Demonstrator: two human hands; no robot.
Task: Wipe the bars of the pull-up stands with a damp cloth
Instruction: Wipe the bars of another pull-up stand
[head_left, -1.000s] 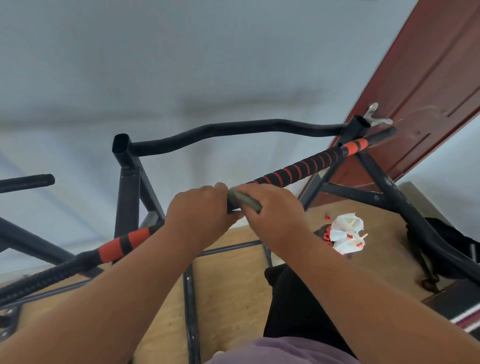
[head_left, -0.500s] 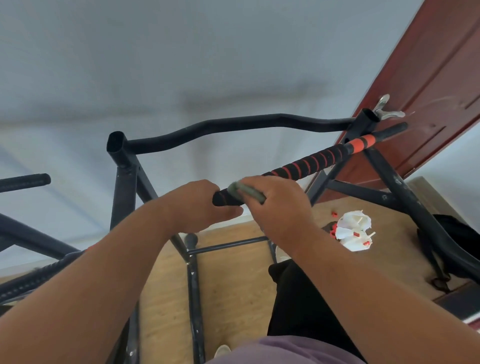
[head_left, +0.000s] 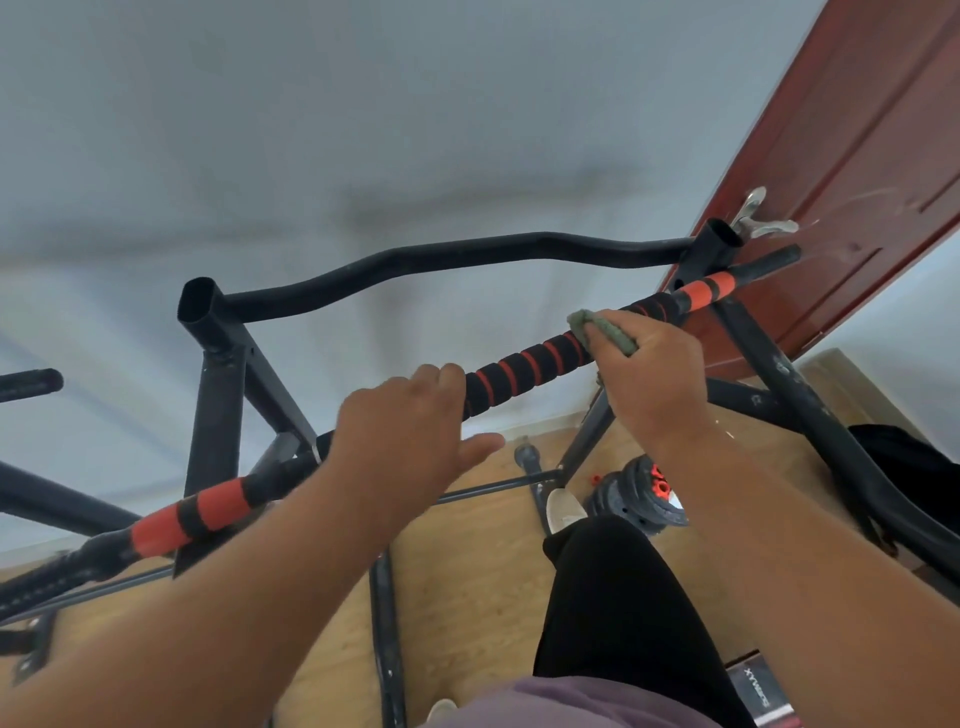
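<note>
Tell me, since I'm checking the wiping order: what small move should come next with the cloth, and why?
Probably slide the right hand and its green cloth further along the padded bar toward the orange bands at the far end. The cloth is wrapped on the bar short of that end, while the left hand grips the bar nearer the middle, steadying it.

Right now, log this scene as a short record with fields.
bar: black foam bar with orange stripes, running diagonally
cloth: green cloth, wrapped on the bar near its right end
right hand: grips the cloth around the bar
left hand: fingers over the bar, thumb free
behind: curved black bar
floor: weight plates
</note>
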